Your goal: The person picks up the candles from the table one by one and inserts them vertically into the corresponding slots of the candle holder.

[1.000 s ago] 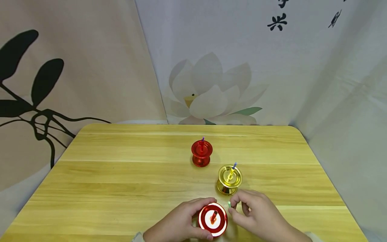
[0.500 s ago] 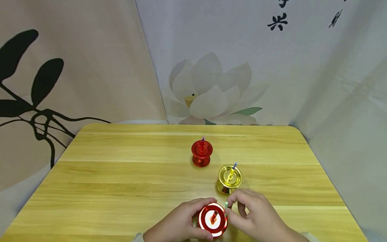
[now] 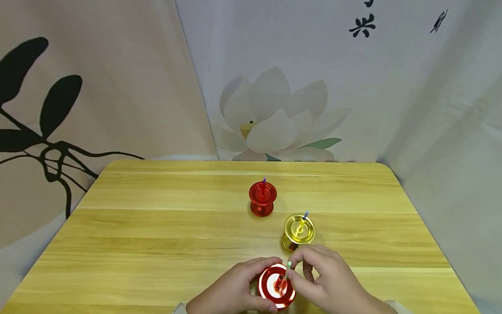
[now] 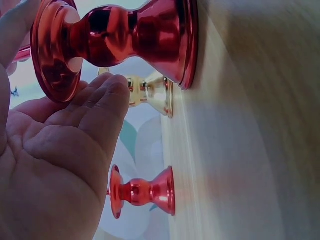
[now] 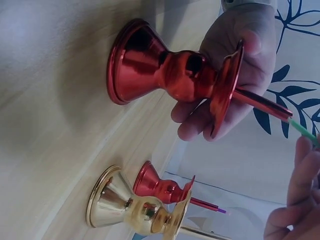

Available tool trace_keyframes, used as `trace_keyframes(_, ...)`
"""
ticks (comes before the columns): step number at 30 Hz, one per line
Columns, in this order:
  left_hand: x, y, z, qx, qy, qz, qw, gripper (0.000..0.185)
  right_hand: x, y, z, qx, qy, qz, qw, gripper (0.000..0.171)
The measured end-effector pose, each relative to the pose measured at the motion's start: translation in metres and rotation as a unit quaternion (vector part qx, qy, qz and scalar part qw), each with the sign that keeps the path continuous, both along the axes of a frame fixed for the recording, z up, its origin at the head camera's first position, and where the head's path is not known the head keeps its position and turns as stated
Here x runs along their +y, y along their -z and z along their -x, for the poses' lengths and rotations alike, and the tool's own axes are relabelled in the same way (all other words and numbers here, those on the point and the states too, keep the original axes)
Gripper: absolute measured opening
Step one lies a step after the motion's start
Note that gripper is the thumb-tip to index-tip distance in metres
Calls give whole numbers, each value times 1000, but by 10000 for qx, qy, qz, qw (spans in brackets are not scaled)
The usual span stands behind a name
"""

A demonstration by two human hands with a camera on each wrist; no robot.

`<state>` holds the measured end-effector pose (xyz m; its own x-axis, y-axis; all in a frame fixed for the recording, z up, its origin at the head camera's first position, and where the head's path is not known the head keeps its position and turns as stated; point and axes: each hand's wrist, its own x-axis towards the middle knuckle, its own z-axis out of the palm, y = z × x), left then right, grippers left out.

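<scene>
A shiny red candle holder (image 3: 276,288) stands at the table's near edge with a red candle (image 5: 260,104) in its socket. My left hand (image 3: 240,285) grips this holder, fingers curled round its stem and rim (image 5: 235,70). My right hand (image 3: 303,274) pinches a thin green candle (image 3: 288,266). The green candle's lower end sits over the holder's top, right beside the red candle. In the right wrist view the green candle (image 5: 302,131) lies in line with the red candle's tip. In the left wrist view my left fingers (image 4: 100,115) lie along the holder (image 4: 115,35).
A gold holder (image 3: 299,231) with a yellow, blue-tipped candle stands just behind my right hand. A second red holder (image 3: 262,198) with a purple-tipped candle is farther back. The wooden table (image 3: 137,235) is backed by printed cloth (image 3: 274,113).
My right hand has moved left with the green candle, from beside the near red holder to over its top. The left hand and the other holders have stayed put.
</scene>
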<state>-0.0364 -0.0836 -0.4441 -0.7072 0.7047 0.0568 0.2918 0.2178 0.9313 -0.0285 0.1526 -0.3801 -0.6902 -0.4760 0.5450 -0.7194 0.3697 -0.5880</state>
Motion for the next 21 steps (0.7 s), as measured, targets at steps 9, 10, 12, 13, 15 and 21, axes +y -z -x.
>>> trace_keyframes(9, 1, 0, -1, -148, 31, -71, 9999, 70, -4, -1, 2, 90, -121, 229, 9996, 8)
trace_keyframes(10, 0, 0, 0, -103, 39, -64, 9999, 70, -4, -1, 2, 103, -132, 237, 9996, 8)
trace_keyframes(12, 0, 0, 0, -18, 49, -51, 10000, 70, -5, 0, 3, 116, -148, 237, 9995, 8)
trace_keyframes(13, 0, 1, 0, -6, 58, -57, 10000, 69, -5, 0, 3, 141, -161, 245, 9995, 8)
trace_keyframes(15, 0, 1, 0, 50, 52, -40, 10000, 69, -5, 0, 3, 174, -179, 253, 9994, 9)
trace_keyframes(21, 0, 3, 0, 104, 49, -135, 9998, 69, -7, 0, 3, 172, -190, 233, 9994, 7)
